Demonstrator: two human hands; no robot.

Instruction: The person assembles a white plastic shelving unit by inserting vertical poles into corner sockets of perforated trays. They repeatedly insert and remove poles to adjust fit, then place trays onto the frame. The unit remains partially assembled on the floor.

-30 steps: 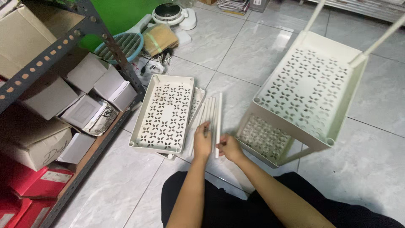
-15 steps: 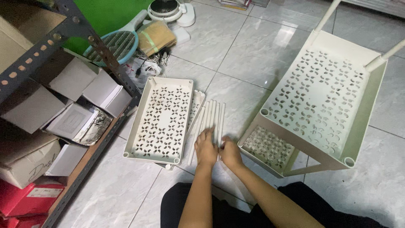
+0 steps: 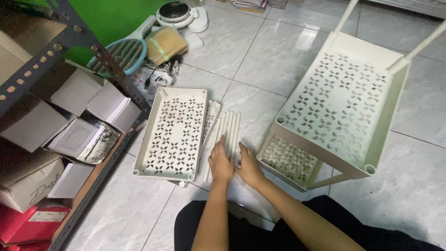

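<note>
Tubes' [image 3: 228,130] near ends hidden under both hands [image 3: 234,165].

Grey tiled floor [image 3: 278,51] carries everything. A perforated white tray [image 3: 172,135] lies flat, white tubes [image 3: 227,128] just beside it. A half-built rack [image 3: 344,102] stands right.

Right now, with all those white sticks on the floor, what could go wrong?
1. The tubes lie loose on smooth tile under both hands (left hand, right hand); a nudge could roll them apart.
2. The half-built rack leans tilted just right of the hands, so a bump might tip it.
3. The loose tray sits partly on other parts, so it may rock or slide if leaned on.
</note>
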